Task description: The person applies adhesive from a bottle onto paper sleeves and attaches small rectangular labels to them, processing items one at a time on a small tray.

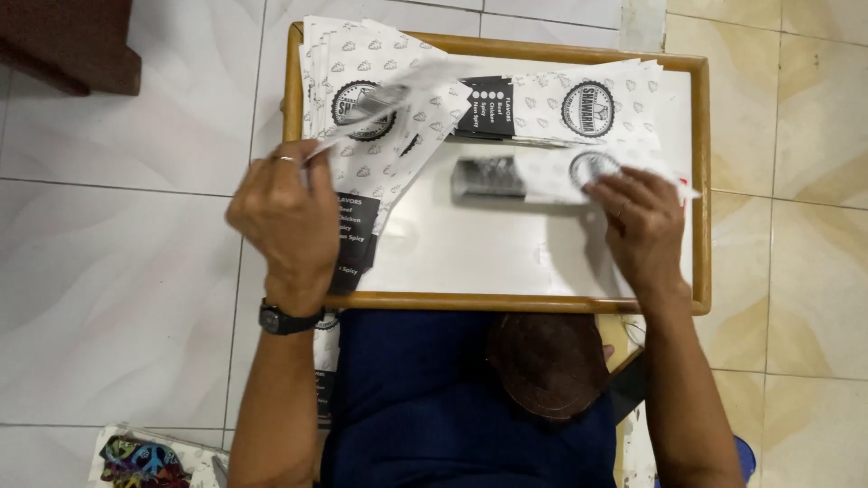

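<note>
My left hand (282,217) pinches a printed white paper sheet (389,95), lifted and blurred, above a fanned stack of flat printed sheets (362,172) at the left of a small white table with a wooden rim (506,303). My right hand (644,226) presses on a folded paper sleeve (542,174) lying in the table's middle. Behind it rests a pile of finished folded sleeves (570,108), white with black ends and round emblems. A dark watch sits on my left wrist.
The table stands over my lap on pale floor tiles (117,271). A dark wooden furniture piece (63,41) is at the top left. A colourful printed item (145,461) lies at the bottom left.
</note>
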